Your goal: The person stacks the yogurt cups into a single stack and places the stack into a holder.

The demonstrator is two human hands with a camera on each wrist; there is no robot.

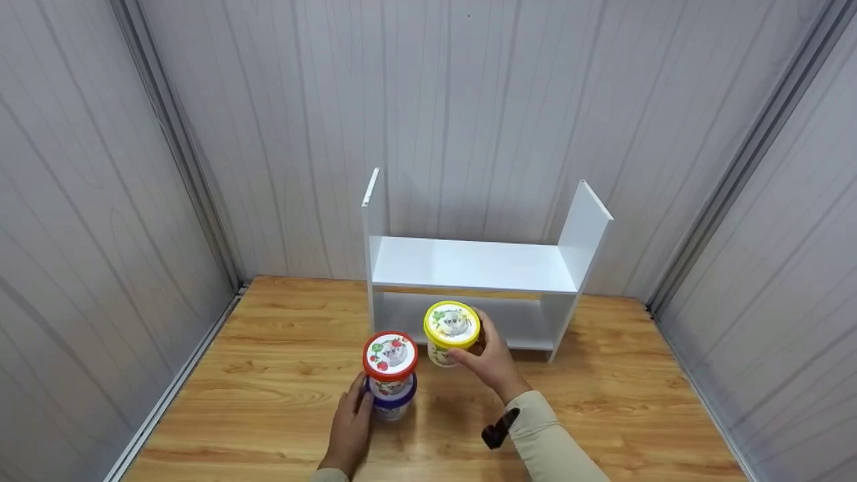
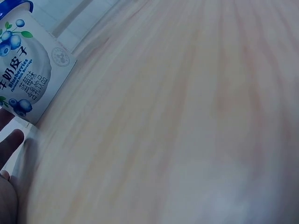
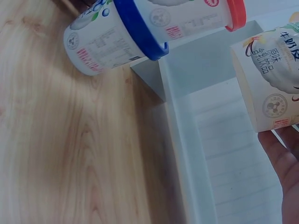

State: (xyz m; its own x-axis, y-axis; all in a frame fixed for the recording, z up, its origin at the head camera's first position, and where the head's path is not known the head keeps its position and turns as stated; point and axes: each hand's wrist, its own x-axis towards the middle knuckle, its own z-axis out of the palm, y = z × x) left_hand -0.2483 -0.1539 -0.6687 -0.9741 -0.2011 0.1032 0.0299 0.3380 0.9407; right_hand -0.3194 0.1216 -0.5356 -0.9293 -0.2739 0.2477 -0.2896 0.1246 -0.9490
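Note:
Two cups stand stacked on the wooden table: a red-lidded cup on top of a blue-lidded blueberry cup. My left hand holds the lower cup's left side; its fingertips lie by the cup's base. My right hand grips a yellow-lidded cup, held upright just above the table in front of the white shelf's lower compartment. In the right wrist view the stacked blue-lidded cup and red-lidded cup show beside the shelf.
The white shelf has two upright side panels, an open upper board and a low compartment under it. Grey panelled walls close in the table on three sides. A black device sits on my right wrist.

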